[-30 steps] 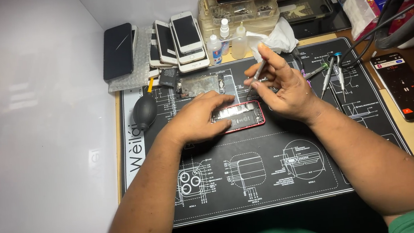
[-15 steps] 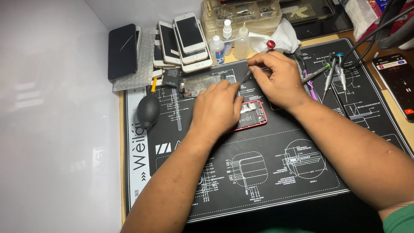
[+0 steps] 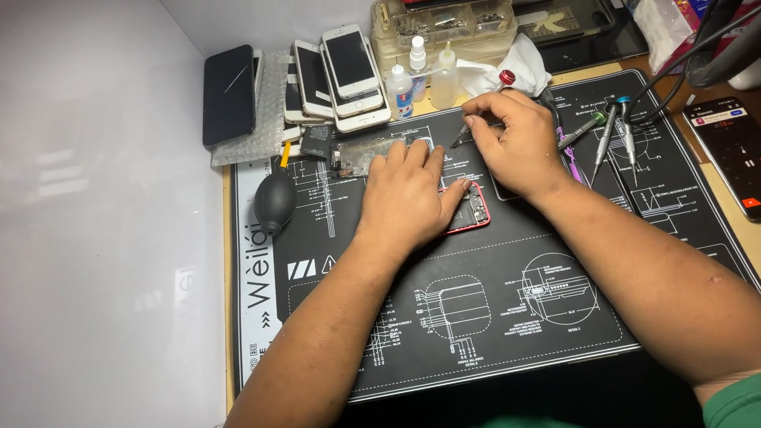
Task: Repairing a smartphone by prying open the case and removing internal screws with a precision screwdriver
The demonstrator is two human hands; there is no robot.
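The left hand (image 3: 408,193) lies flat, fingers spread, pressing the red-framed phone (image 3: 470,211) on the black work mat (image 3: 500,323), as before. The right hand (image 3: 512,138) has dropped from its raised position a second ago and now pinches a thin screwdriver (image 3: 463,130) low over the mat, just beyond the phone's far edge.

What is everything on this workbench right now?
Work mat: one, black with white diagrams, centre.
Opened phone: one, red-framed, under the left hand.
Screwdriver: one, red-capped, in the right hand.
Air blower: one, black, mat's left edge.
Phones: several, stacked at back left.
Dropper bottles: two, clear, back centre.
Spare screwdrivers: about three, right of the hands.
Lit phone: one, black, far right.
Left hand: pressing the phone.
Right hand: gripping the screwdriver.
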